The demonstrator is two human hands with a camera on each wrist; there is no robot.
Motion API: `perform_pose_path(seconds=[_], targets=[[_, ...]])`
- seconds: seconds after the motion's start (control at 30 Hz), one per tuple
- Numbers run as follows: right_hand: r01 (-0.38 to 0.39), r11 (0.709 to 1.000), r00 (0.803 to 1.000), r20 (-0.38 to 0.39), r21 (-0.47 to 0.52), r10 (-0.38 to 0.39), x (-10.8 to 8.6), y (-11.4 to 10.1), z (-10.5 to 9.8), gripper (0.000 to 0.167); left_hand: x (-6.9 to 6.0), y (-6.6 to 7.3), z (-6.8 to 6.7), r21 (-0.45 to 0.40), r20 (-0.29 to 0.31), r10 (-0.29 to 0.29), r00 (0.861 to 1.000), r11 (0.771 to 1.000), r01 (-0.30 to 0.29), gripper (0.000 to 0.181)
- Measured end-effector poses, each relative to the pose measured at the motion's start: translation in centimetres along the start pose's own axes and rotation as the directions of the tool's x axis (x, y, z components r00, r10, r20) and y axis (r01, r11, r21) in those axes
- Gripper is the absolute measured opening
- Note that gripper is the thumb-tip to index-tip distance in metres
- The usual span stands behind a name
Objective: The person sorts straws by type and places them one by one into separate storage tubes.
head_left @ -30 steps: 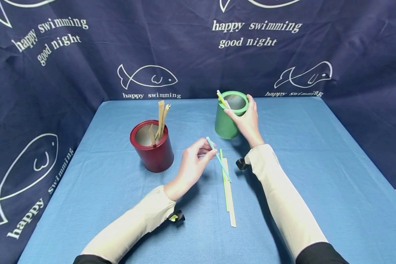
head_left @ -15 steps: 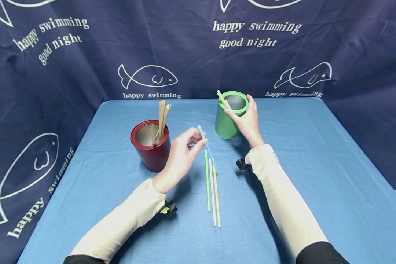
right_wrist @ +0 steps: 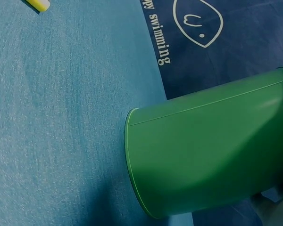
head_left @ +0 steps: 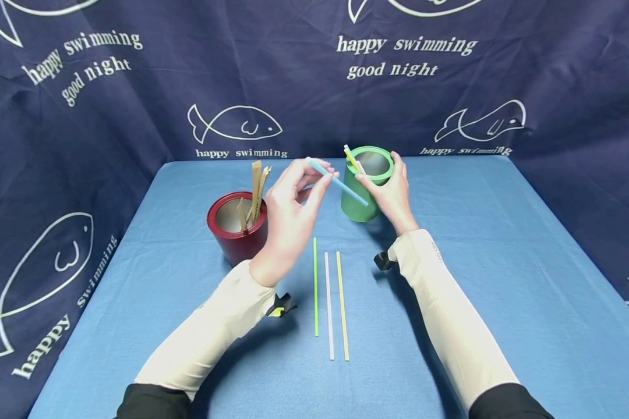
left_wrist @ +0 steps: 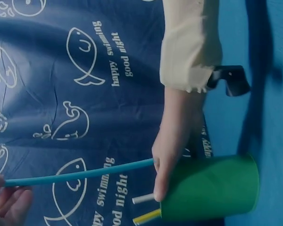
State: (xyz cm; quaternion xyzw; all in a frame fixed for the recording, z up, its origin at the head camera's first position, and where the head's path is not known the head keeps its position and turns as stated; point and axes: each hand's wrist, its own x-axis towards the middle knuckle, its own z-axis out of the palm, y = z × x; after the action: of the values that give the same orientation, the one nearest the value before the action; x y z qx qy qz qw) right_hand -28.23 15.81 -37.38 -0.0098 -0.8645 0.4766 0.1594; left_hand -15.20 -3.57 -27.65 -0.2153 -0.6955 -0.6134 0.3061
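Observation:
In the head view my left hand (head_left: pixel 296 218) pinches a blue straw (head_left: pixel 348 191) near its upper end, the rest slanting down to the right before the green can. The left wrist view shows this blue straw (left_wrist: pixel 92 173) reaching toward the can's mouth. My right hand (head_left: pixel 390 189) grips the rim of the green can (head_left: pixel 357 203), which stands upright. A yellow straw (head_left: pixel 350 156) and a white straw (head_left: pixel 361 167) poke out of it. In the right wrist view the green can (right_wrist: pixel 207 146) fills the right side, with the hand mostly out of sight.
On the blue tablecloth (head_left: pixel 503 262) lie a green straw (head_left: pixel 315 291), a pale pinkish-white straw (head_left: pixel 329 308) and a yellow straw (head_left: pixel 343 308), side by side. A dark red can (head_left: pixel 236 241) holding flat wooden sticks (head_left: pixel 255 189) stands left, partly behind my left hand.
My left hand has lifted the blue straw up and away from the tabletop, toward the green can. The straws lying below are now uncovered. The right hand stays on the can.

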Motion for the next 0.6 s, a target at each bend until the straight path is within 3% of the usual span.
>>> perform_pose_path(seconds=[0.1,0.3,0.43,0.6], targets=[[0.004,1.0,1.0,-0.004,-0.001,-0.004,0.1,0.0,0.0,0.097,0.4,0.5,0.8,-0.065,-0.058,0.058,0.997,0.996,-0.062,0.015],[-0.002,1.0,1.0,-0.007,0.019,0.002,0.0,0.0,-0.1,0.098,1.3,0.8,2.2,-0.163,-0.147,0.094,0.985,0.98,-0.118,0.018],[-0.006,1.0,1.0,-0.002,0.012,0.006,0.0,0.0,-0.1,0.098,1.9,0.3,3.1,-0.163,-0.176,0.121,0.977,0.975,-0.15,0.018],[-0.002,1.0,1.0,0.006,0.002,0.002,0.0,0.1,-0.1,0.099,2.4,-0.8,4.0,-0.135,-0.193,0.11,0.975,0.981,-0.138,0.018]])
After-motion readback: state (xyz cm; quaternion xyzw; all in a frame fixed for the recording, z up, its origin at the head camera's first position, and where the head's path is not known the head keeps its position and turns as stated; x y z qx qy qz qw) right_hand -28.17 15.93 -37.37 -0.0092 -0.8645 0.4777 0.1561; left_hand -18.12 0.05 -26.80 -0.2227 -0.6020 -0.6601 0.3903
